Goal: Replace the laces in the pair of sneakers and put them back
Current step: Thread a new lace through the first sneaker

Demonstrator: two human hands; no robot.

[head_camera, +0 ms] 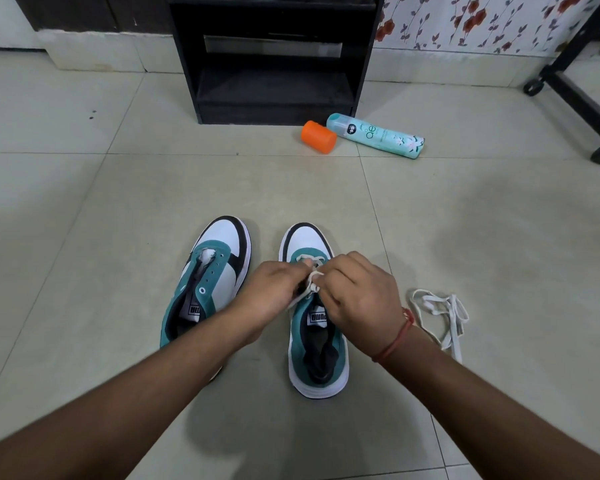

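Two sneakers stand side by side on the pale tiled floor [84, 209], toes pointing to 12 o'clock, a narrow gap between them. Both are teal suede with white toe boxes, black trim round the toe and thick white soles. The left sneaker [219, 268] has no lace: its eyelets are bare and the tongue lies open, a white logo label showing. The right sneaker [317, 344] has a white lace [313, 276] threaded across the lowest eyelets near the toe.

Both hands meet over the right sneaker's throat. The left hand [274, 289] has its fingers curled on the lace, pinching it from the 9 o'clock side. The right hand [357, 299], with a red thread round the wrist, pinches the same lace from 3 o'clock, fingertips almost touching the left's.

At 3 o'clock of the right sneaker, apart from it, a loose white lace [440, 317] lies in a tangle. Toward 12 o'clock a teal spray can [378, 135] lies on its side with an orange cap [318, 136] just beside it, in front of a black shelf unit [274, 60]
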